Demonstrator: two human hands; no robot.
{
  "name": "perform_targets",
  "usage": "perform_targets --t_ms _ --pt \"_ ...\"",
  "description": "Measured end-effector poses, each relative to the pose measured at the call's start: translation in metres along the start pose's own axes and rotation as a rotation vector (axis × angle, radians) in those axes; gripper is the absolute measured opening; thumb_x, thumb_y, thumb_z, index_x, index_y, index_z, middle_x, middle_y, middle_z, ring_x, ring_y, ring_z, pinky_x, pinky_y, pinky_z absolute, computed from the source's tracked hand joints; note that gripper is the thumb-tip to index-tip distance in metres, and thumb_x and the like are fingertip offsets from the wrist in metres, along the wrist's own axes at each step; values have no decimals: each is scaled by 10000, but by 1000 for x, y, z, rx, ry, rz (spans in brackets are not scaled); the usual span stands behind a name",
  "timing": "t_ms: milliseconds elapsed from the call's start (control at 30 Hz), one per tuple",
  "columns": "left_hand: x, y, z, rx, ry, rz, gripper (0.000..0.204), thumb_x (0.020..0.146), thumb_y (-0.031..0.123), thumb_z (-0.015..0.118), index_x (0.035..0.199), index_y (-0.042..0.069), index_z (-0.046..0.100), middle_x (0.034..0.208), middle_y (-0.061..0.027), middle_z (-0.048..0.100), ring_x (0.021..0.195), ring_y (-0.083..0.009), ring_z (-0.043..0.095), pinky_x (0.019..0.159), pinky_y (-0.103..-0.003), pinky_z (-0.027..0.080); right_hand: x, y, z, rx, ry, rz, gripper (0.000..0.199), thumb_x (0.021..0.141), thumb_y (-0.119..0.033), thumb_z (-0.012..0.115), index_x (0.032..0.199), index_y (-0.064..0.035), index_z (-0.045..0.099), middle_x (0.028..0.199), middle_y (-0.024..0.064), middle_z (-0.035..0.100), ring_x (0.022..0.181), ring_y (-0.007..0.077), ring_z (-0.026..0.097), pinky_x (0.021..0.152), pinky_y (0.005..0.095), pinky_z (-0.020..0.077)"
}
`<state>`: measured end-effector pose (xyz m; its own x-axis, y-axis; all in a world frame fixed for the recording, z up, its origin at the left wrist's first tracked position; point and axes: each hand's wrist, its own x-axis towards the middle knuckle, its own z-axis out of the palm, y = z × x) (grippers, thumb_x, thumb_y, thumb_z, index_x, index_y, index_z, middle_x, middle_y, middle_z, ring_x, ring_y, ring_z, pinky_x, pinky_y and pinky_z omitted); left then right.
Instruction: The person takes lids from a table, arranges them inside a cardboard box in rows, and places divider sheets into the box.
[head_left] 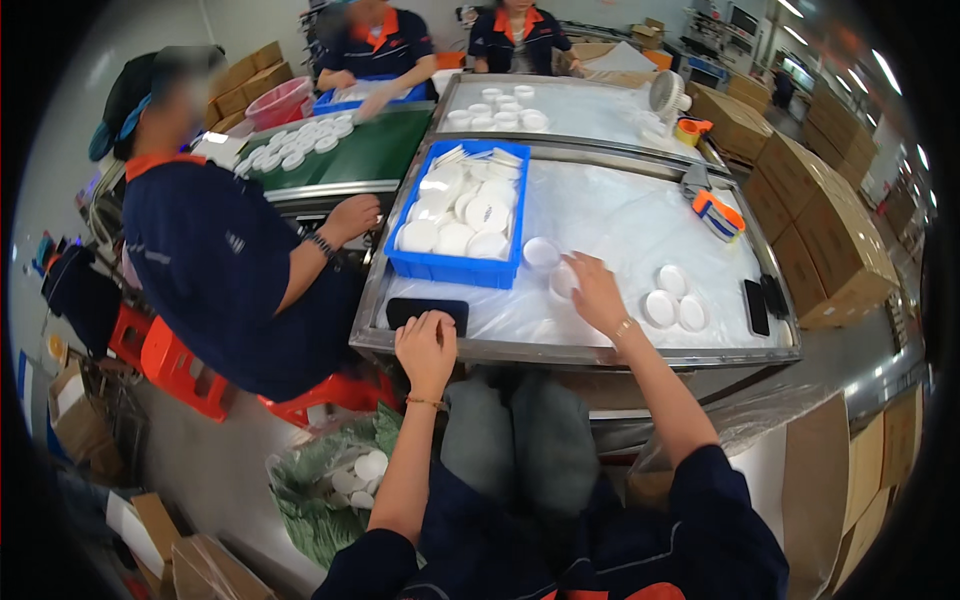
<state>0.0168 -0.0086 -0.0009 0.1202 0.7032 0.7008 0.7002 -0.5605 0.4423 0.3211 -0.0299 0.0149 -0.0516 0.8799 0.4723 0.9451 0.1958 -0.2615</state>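
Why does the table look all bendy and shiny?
In the head view, the fisheye lens curves the metal table edge and darkens the corners; overhead lights glare off its plastic sheet; the right hand looks slightly blurred, and the workers' faces at the top are blurred.

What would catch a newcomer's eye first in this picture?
Likely the bright blue plastic crate heaped with round white lids, standing mid-table on the clear plastic sheet. Just right of it, the person's right hand rests on a white lid, while the left hand lies at the table's near edge beside a black rectangular pad.
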Motion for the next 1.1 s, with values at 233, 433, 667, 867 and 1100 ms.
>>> perform_targets --t_ms 233,433,667,867,1100 --pt "-3 -15 -1 6 75 32 97 795 118 561 707 136 599 658 0 584 611 -225 538 599 -354 375 48 28 40 -116 -404 -73 375 783 -53 587 1151 -116 561 1174 83 580 1125 268 532 876 451 444" --pt "1 -15 2 -18 41 48 81 797 122 561 727 129 600 684 2 595 624 -223 541 602 -345 374 11 82 12 -279 -345 28 320 744 -86 624 1056 -136 573 1063 72 600 1046 255 557 834 450 446" --pt "2 -16 2 -17 48 36 75 788 115 574 716 126 590 677 9 581 622 -218 530 612 -343 372 -22 120 -25 -628 -223 229 256 784 -219 648 1012 -107 620 1106 110 572 1067 278 524 875 458 425" --pt "-1 -21 -3 2 61 27 85 783 129 573 698 122 571 684 7 586 626 -222 530 613 -344 372 -45 104 -49 -572 -228 533 336 804 -278 652 1111 -155 594 1096 154 545 1042 348 563 815 471 477" --pt "3 -19 -2 -10 95 64 85 781 134 562 697 121 564 665 -4 576 606 -229 516 591 -341 356 -62 136 -45 -371 -302 499 399 803 -248 628 1180 -151 538 1073 238 537 812 425 638 723 485 533"
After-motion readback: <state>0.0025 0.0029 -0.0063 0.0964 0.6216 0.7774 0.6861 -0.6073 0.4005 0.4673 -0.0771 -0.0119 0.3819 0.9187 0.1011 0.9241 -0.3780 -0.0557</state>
